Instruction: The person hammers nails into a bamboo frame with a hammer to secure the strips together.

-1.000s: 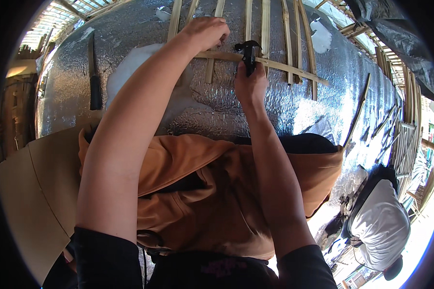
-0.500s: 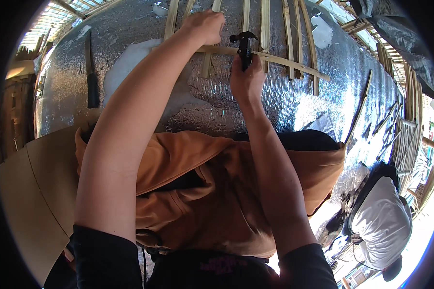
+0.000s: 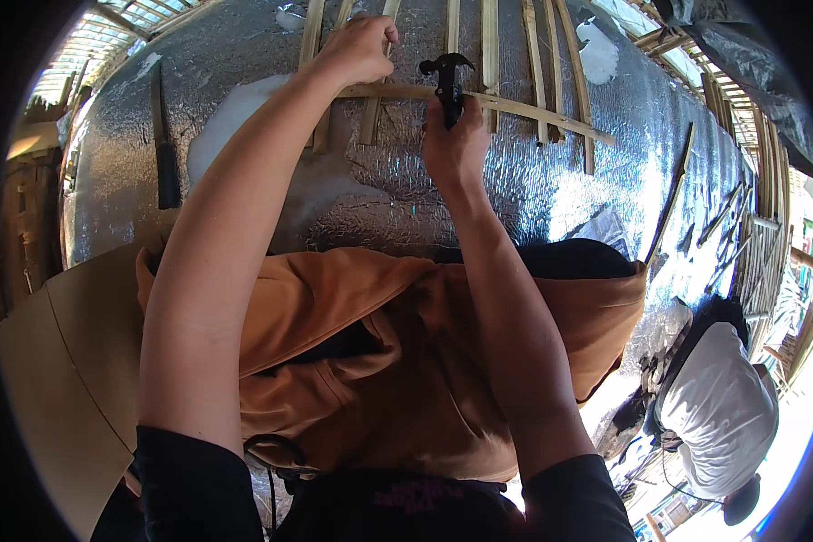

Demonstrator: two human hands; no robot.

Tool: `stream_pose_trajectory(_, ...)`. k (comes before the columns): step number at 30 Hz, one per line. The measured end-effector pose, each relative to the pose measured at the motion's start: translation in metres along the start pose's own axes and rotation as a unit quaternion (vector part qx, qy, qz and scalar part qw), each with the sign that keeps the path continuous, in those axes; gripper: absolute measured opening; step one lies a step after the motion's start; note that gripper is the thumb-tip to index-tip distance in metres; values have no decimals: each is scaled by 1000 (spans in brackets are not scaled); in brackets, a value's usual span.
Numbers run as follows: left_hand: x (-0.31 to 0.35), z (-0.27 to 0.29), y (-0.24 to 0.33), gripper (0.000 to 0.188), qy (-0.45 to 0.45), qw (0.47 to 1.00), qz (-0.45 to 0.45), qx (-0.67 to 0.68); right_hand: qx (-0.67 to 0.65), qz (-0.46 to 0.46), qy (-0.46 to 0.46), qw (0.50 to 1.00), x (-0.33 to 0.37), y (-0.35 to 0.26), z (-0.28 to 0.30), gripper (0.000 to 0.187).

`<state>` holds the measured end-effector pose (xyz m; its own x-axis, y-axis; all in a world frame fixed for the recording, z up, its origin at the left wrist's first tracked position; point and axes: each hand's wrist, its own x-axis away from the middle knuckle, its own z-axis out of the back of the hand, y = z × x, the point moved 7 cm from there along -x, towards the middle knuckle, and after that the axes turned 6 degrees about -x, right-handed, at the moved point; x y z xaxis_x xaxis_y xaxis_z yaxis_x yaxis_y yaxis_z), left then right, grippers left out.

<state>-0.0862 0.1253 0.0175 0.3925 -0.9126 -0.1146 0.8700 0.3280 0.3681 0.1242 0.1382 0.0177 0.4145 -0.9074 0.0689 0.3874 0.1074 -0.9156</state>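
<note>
My right hand (image 3: 456,152) is wrapped round a small black claw hammer (image 3: 448,86), its head raised above a long crosswise wooden strip (image 3: 533,113). Farther to the left, my left hand (image 3: 359,50) has its fingers curled closed over one of the lengthwise strips (image 3: 370,117); what they pinch, if anything, is hidden. Several lengthwise wooden strips (image 3: 490,54) lie side by side, meeting the crosswise one, on a silver foil sheet (image 3: 406,181).
A long narrow blade with a black handle (image 3: 167,176) lies at the left. Brown cloth (image 3: 370,361) covers my lap. At the lower right is another person in a white shirt (image 3: 718,406). A loose strip (image 3: 673,194) rests on the foil at the right.
My left hand has moved a little left and down, and the near ends of the left strips have shifted left. The hammer has moved slightly left and up, still in my right hand.
</note>
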Motion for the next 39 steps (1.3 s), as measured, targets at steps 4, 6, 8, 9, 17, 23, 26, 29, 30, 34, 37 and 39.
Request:
stream_pose_trajectory(4, 1, -5, -14, 55, -41, 992, 109, 41, -6, 13, 3, 1000, 2, -4, 2, 26)
stream_pose_trajectory(6, -2, -12, -49, 58, 0, 994, 101, 40, -3, 31, 1, 1000, 5, -14, -7, 25)
stream_pose_trajectory(8, 0, -11, -6, 54, -24, 995, 95, 36, 17, 41, 26, 999, -1, 3, 5, 26)
stream_pose_trajectory(9, 3, -5, 7, 51, -43, 994, 96, 16, 21, 56, 41, 997, -1, 4, 7, 28)
stream_pose_trajectory(17, 20, 5, 26, 21, 53, 985, -6, -163, -1, 28, 14, 1000, 1, -2, 1, 27)
stream_pose_trajectory(23, 24, 6, 42, 12, 40, 968, -10, -247, 14, 19, 5, 1000, 4, -11, 5, 28)
stream_pose_trajectory(26, 27, 6, 47, 10, 48, 962, -19, -268, 9, 17, 4, 1000, 4, -11, 4, 28)
stream_pose_trajectory(29, 29, 6, 53, 9, 64, 955, -40, -288, 18, 6, 2, 1000, 2, -8, 4, 29)
stream_pose_trajectory(30, 30, 6, 57, 9, 77, 948, -57, -303, 27, -1, 1, 1000, 1, -6, 4, 29)
stream_pose_trajectory(34, 27, 6, 46, 7, 56, 963, -19, -262, 12, -4, -7, 1000, 2, -5, 1, 30)
stream_pose_trajectory(37, 19, 15, 36, 8, 57, 985, 28, -159, 12, 43, 35, 998, -1, 4, 1, 29)
stream_pose_trajectory(39, 12, 24, 27, 19, 10, 995, 69, -73, 26, 34, 25, 999, -1, 4, -2, 28)
